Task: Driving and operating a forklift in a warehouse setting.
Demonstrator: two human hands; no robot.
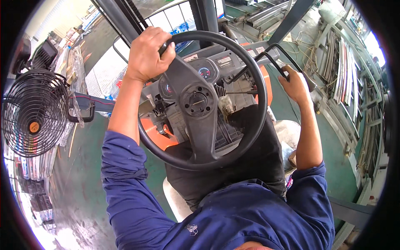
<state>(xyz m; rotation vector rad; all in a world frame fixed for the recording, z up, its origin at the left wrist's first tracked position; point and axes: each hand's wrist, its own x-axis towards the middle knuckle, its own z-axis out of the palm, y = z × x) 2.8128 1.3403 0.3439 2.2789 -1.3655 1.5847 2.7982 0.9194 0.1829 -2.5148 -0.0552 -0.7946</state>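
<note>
I sit at a black steering wheel (263, 93) in what looks like a forklift cab. My left hand (149, 54) is closed around the upper left of its rim, with the thumb hooked over the inner side. Off to the right of the wheel, my right hand (296, 85) is wrapped around the end of a bent black control lever (273, 61); its fingertips are partly hidden. Behind the wheel sits a dashboard with a round gauge (205, 71), partly covered by a spoke.
A black wire-cage fan (35, 114) is mounted at the left. Dark mast posts (204, 21) rise ahead, with a wire guard beyond them. Long metal strips (341, 71) lie stacked on racks to the right. Green floor (91, 175) surrounds the vehicle.
</note>
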